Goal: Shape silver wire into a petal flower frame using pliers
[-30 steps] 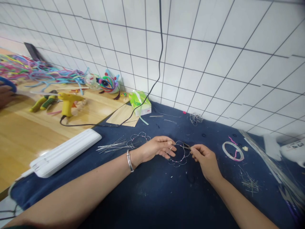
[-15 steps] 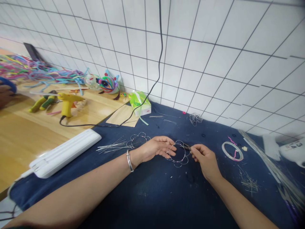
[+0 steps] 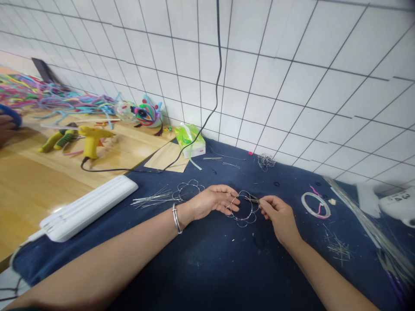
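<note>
My left hand [image 3: 218,201], palm turned up with a silver bangle at the wrist, holds the left edge of a wire flower [image 3: 251,211] between curled fingers. Thin silvery loops form its petals around a ring dotted with small pinkish beads. In my right hand [image 3: 278,214], thumb and forefinger pinch a slim, dark metal tool like tweezers [image 3: 253,199]. Its tips reach the flower's upper right part; whether they grip the wire is too small to tell. Behind my left wrist lies a second wire flower [image 3: 189,190], beside a bundle of straight wires [image 3: 152,199].
A white power strip [image 3: 89,207] lies left on the dark blue cloth [image 3: 201,268]. A yellow glue gun [image 3: 92,140], pliers [image 3: 58,140] and a tissue pack [image 3: 191,140] are behind. To the right are a white ring spool [image 3: 304,203] and wire scraps [image 3: 340,249]. Another person's hand [image 3: 5,125] shows far left.
</note>
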Action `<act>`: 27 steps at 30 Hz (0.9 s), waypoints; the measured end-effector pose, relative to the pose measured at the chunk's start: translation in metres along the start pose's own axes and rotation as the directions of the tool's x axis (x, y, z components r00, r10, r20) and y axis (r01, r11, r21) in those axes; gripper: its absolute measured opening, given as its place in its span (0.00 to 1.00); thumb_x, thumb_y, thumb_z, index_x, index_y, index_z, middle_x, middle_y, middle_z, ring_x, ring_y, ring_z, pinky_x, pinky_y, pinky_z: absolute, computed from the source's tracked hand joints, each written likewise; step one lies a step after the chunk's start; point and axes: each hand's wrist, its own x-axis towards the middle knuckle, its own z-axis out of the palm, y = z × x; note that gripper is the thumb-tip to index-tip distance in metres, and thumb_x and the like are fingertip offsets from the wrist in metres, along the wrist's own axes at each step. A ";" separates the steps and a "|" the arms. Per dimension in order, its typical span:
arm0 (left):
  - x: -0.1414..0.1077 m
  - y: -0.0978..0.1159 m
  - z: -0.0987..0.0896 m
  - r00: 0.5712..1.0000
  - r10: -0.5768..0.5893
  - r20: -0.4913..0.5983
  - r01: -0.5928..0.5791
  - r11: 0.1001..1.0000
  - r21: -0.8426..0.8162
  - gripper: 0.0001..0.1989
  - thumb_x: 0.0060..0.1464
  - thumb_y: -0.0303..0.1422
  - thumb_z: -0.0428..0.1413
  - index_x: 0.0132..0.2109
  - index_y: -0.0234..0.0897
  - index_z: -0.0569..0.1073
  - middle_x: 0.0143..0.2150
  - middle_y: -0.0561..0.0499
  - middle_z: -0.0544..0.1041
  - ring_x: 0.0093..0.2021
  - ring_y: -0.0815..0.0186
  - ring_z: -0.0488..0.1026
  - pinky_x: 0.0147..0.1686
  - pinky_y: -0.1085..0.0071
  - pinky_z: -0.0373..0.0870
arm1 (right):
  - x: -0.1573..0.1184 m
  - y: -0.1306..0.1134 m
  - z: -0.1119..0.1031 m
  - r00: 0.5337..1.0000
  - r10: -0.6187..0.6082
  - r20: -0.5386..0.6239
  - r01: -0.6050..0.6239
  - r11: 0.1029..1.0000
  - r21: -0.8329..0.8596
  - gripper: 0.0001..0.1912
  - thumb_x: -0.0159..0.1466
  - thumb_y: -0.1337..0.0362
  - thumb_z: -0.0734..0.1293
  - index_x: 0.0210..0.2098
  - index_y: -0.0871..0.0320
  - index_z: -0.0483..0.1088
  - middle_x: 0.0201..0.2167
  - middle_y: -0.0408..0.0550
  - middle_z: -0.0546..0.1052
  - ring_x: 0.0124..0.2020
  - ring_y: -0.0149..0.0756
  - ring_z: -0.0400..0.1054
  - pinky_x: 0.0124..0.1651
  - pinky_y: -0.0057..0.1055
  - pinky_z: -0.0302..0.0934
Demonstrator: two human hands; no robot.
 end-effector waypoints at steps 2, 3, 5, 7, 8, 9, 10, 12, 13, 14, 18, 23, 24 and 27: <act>0.000 0.000 0.000 1.000 0.002 -0.001 -0.002 1.000 -0.001 0.12 0.53 0.33 0.53 0.44 0.31 0.69 0.44 0.38 0.73 0.39 0.59 0.74 0.38 0.62 0.70 | 0.000 0.000 0.000 1.000 -0.003 0.007 0.003 1.000 0.002 0.12 0.58 0.55 0.63 0.31 0.59 0.69 0.24 0.44 0.70 0.23 0.28 0.60 0.26 0.26 0.56; 0.000 0.000 0.001 1.000 0.003 -0.001 -0.003 1.000 0.000 0.12 0.53 0.33 0.53 0.44 0.32 0.69 0.44 0.38 0.73 0.39 0.59 0.74 0.38 0.62 0.70 | 0.000 0.001 0.000 1.000 -0.003 0.006 0.003 1.000 -0.002 0.12 0.58 0.56 0.63 0.31 0.59 0.69 0.24 0.44 0.70 0.23 0.28 0.60 0.26 0.26 0.55; 0.000 0.001 0.001 1.000 0.002 0.002 -0.002 1.000 0.004 0.13 0.53 0.34 0.53 0.44 0.32 0.69 0.44 0.38 0.73 0.39 0.59 0.74 0.38 0.63 0.70 | 0.000 0.002 0.001 1.000 -0.005 0.000 0.005 1.000 -0.013 0.12 0.58 0.56 0.63 0.31 0.59 0.69 0.24 0.44 0.70 0.23 0.28 0.60 0.26 0.26 0.55; 0.000 0.000 0.001 1.000 0.000 0.004 0.000 1.000 0.012 0.13 0.53 0.34 0.53 0.44 0.32 0.69 0.44 0.38 0.73 0.40 0.58 0.74 0.38 0.62 0.70 | 0.000 0.003 0.001 1.000 -0.010 -0.005 0.010 1.000 -0.027 0.12 0.58 0.56 0.63 0.31 0.59 0.69 0.25 0.45 0.70 0.23 0.28 0.60 0.25 0.26 0.55; 0.000 0.000 0.001 1.000 -0.001 0.005 0.001 1.000 0.016 0.13 0.53 0.33 0.53 0.45 0.32 0.69 0.44 0.38 0.73 0.40 0.58 0.74 0.38 0.62 0.70 | 0.000 0.003 0.000 1.000 -0.014 -0.004 0.014 0.999 -0.034 0.12 0.58 0.56 0.63 0.31 0.59 0.69 0.25 0.45 0.70 0.23 0.29 0.60 0.25 0.26 0.55; 0.000 0.000 0.001 1.000 0.000 0.004 0.000 1.000 0.020 0.12 0.53 0.33 0.53 0.45 0.32 0.68 0.44 0.38 0.73 0.39 0.58 0.74 0.37 0.62 0.70 | 0.000 0.003 0.000 1.000 -0.020 0.000 0.020 0.999 -0.042 0.12 0.58 0.56 0.62 0.31 0.59 0.69 0.25 0.45 0.70 0.23 0.29 0.60 0.25 0.26 0.55; 0.000 -0.001 0.001 1.000 0.001 0.004 -0.001 1.000 0.025 0.12 0.53 0.33 0.53 0.45 0.32 0.68 0.44 0.38 0.73 0.39 0.58 0.74 0.37 0.62 0.70 | 0.000 0.002 0.000 1.000 -0.027 0.006 0.027 0.998 -0.052 0.12 0.59 0.56 0.62 0.31 0.58 0.69 0.25 0.44 0.70 0.23 0.29 0.60 0.26 0.26 0.55; 0.000 -0.002 0.001 1.000 0.004 0.005 -0.004 0.999 0.040 0.12 0.53 0.32 0.53 0.45 0.33 0.68 0.44 0.39 0.73 0.38 0.59 0.74 0.36 0.63 0.70 | -0.001 -0.001 0.000 0.999 -0.043 0.022 0.045 0.996 -0.080 0.11 0.59 0.56 0.62 0.32 0.58 0.69 0.24 0.44 0.70 0.23 0.29 0.60 0.26 0.26 0.56; 0.000 -0.002 0.001 1.000 0.006 0.006 -0.006 0.999 0.050 0.12 0.53 0.32 0.53 0.45 0.33 0.68 0.43 0.39 0.73 0.38 0.59 0.74 0.36 0.63 0.70 | -0.002 -0.002 0.000 0.998 -0.053 0.031 0.056 0.994 -0.099 0.11 0.59 0.56 0.62 0.32 0.58 0.69 0.24 0.43 0.69 0.23 0.29 0.60 0.27 0.26 0.56; 0.000 -0.002 0.002 1.000 0.006 0.007 -0.007 0.998 0.062 0.12 0.52 0.32 0.53 0.45 0.33 0.68 0.43 0.40 0.73 0.38 0.59 0.74 0.35 0.63 0.71 | -0.002 -0.004 0.000 0.997 -0.064 0.038 0.068 0.990 -0.121 0.11 0.59 0.56 0.62 0.32 0.57 0.69 0.23 0.42 0.69 0.23 0.29 0.60 0.27 0.27 0.56; 0.000 -0.002 0.005 1.000 -0.007 0.009 0.006 0.994 0.111 0.13 0.51 0.32 0.55 0.45 0.34 0.68 0.41 0.41 0.73 0.36 0.62 0.75 0.34 0.66 0.71 | -0.004 -0.012 0.000 0.991 -0.127 0.043 0.133 0.967 -0.215 0.08 0.59 0.59 0.62 0.30 0.57 0.69 0.23 0.41 0.69 0.26 0.30 0.62 0.31 0.27 0.56; 0.001 0.000 0.008 0.999 -0.025 0.019 0.022 0.986 0.165 0.13 0.50 0.33 0.55 0.44 0.34 0.68 0.39 0.43 0.74 0.34 0.64 0.75 0.32 0.68 0.71 | -0.004 -0.018 0.003 0.980 -0.189 0.063 0.199 0.941 -0.274 0.08 0.59 0.60 0.62 0.30 0.57 0.69 0.25 0.41 0.71 0.27 0.30 0.62 0.32 0.26 0.56; 0.002 0.000 0.009 0.999 -0.027 0.023 0.023 0.984 0.177 0.13 0.50 0.32 0.55 0.44 0.34 0.68 0.39 0.44 0.74 0.34 0.64 0.74 0.31 0.69 0.71 | -0.004 -0.018 0.003 0.977 -0.200 0.072 0.213 0.936 -0.279 0.07 0.59 0.61 0.62 0.30 0.57 0.69 0.26 0.41 0.71 0.27 0.30 0.62 0.32 0.26 0.56; 0.003 0.000 0.011 0.999 -0.030 0.023 0.025 0.978 0.207 0.12 0.51 0.32 0.54 0.44 0.34 0.69 0.39 0.44 0.74 0.33 0.65 0.74 0.29 0.71 0.70 | -0.005 -0.019 0.006 0.965 -0.247 0.090 0.263 0.919 -0.292 0.07 0.59 0.62 0.61 0.30 0.57 0.69 0.27 0.42 0.72 0.28 0.30 0.63 0.33 0.26 0.57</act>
